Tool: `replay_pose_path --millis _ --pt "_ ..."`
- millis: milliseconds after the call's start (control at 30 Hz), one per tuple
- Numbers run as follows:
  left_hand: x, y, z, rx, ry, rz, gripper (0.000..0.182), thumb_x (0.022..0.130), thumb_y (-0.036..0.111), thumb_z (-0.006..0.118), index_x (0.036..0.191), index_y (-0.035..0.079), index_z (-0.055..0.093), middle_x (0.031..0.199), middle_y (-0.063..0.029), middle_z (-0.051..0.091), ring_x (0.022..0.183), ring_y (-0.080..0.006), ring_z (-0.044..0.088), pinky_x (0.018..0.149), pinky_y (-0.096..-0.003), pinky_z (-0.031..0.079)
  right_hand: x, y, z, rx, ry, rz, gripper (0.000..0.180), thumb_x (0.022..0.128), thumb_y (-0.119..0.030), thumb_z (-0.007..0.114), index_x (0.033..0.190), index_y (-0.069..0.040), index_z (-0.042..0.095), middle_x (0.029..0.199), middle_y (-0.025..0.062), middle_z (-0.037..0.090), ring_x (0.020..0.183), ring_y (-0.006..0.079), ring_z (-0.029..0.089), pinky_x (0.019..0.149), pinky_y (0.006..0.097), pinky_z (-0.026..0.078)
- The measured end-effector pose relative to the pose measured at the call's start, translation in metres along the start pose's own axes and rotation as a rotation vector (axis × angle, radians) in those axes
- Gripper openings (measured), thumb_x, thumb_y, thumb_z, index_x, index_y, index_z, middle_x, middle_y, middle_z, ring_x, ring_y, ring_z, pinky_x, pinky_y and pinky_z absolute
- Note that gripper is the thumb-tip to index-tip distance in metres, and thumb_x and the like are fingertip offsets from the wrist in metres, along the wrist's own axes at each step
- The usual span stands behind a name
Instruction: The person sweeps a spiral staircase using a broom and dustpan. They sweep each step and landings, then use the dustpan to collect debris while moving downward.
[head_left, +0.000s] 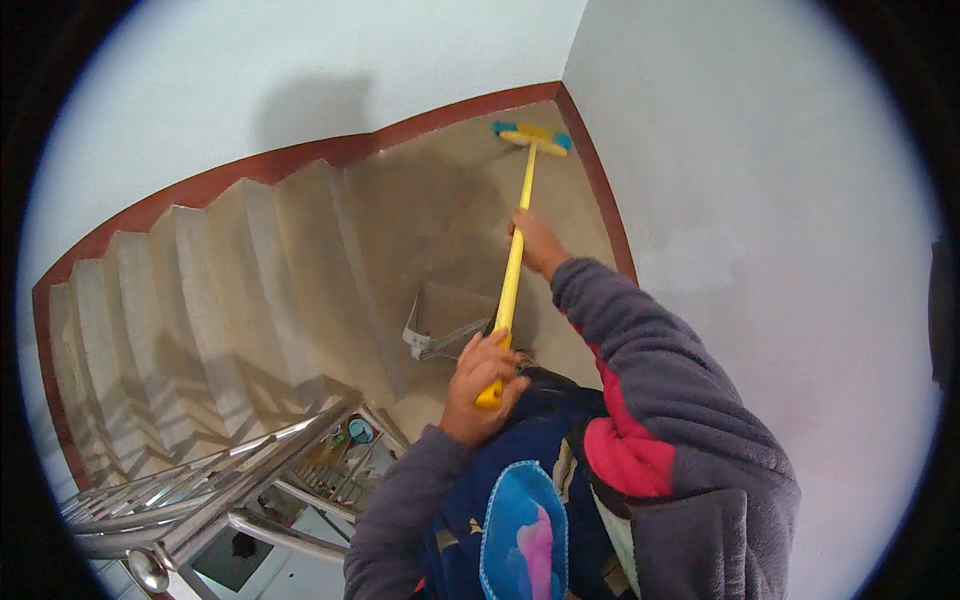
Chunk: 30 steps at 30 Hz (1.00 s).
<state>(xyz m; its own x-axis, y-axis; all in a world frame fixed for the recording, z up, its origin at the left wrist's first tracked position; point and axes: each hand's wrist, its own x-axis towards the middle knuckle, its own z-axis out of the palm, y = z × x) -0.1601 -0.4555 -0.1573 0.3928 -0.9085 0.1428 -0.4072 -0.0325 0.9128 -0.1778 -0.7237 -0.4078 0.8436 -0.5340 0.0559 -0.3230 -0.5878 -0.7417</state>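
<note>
A broom with a yellow handle (510, 289) slants away from my body across the stair landing. My left hand (486, 382) is closed around the handle close to its near end. Farther along, my right hand (538, 241) grips the same handle near its middle. The broom head (534, 138), yellow with blue bristles at its ends, lies on the landing floor close to the far corner. Beside the handle, to the left of my hands, a dustpan (454, 311) rests on the floor, its near side partly hidden by my left hand.
Concrete stairs (217, 300) descend on the left from the landing (427, 202). A metal railing (247, 472) runs along the lower left, with a lower floor and assorted objects visible through it. Dark red skirting (480, 105) borders the white walls (735, 172) ahead and on the right.
</note>
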Motion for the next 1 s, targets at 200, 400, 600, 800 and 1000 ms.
replay_pose_path --millis 200,400,600,800,1000 --pt "-0.042 0.068 -0.082 -0.227 0.447 0.067 0.022 0.083 0.023 0.068 0.069 0.010 0.057 0.072 -0.0074 0.062 0.085 -0.0260 0.069 0.107 -0.0556 0.036 -0.037 -0.118 0.006 0.127 0.029 -0.307 0.024 0.081 -0.025 0.073 0.087 -0.009 0.056 0.084 0.0116 0.058 0.084 0.0360 0.058 0.075 0.0465 0.045" --pt "-0.064 0.092 -0.087 -0.218 0.134 0.202 0.021 0.080 0.018 0.070 0.069 0.011 0.054 0.071 -0.0045 0.061 0.082 -0.0265 0.068 0.103 -0.0540 0.042 -0.055 -0.140 -0.012 0.095 0.155 -0.322 0.021 0.081 -0.021 0.072 0.087 -0.010 0.055 0.084 0.0081 0.059 0.089 0.0328 0.059 0.084 0.0471 0.040" --pt "-0.011 0.031 -0.016 -0.117 0.150 0.123 0.016 0.078 0.005 0.071 0.076 0.008 0.055 0.083 -0.0089 0.062 0.095 -0.0305 0.065 0.103 -0.0536 0.043 0.000 -0.032 -0.025 0.110 0.250 -0.441 0.022 0.079 -0.015 0.072 0.082 -0.009 0.051 0.079 0.0115 0.055 0.078 0.0375 0.054 0.075 0.0459 0.043" --pt "-0.018 0.026 -0.030 -0.136 0.105 0.125 0.009 0.081 0.005 0.060 0.074 0.006 0.055 0.077 -0.0081 0.060 0.087 -0.0297 0.063 0.101 -0.0532 0.043 -0.042 -0.038 0.005 0.113 0.131 -0.191 0.025 0.081 -0.020 0.072 0.079 -0.009 0.050 0.080 0.0112 0.053 0.079 0.0355 0.054 0.070 0.0445 0.043" --pt "-0.076 0.104 -0.106 -0.169 0.438 0.146 0.019 0.085 0.013 0.061 0.068 0.011 0.054 0.067 -0.0035 0.058 0.066 -0.0190 0.059 0.079 -0.0413 0.052 -0.085 -0.163 0.011 0.064 -0.089 -0.261 0.024 0.082 -0.025 0.072 0.076 -0.011 0.053 0.078 0.0099 0.054 0.082 0.0327 0.056 0.098 0.0489 0.041"
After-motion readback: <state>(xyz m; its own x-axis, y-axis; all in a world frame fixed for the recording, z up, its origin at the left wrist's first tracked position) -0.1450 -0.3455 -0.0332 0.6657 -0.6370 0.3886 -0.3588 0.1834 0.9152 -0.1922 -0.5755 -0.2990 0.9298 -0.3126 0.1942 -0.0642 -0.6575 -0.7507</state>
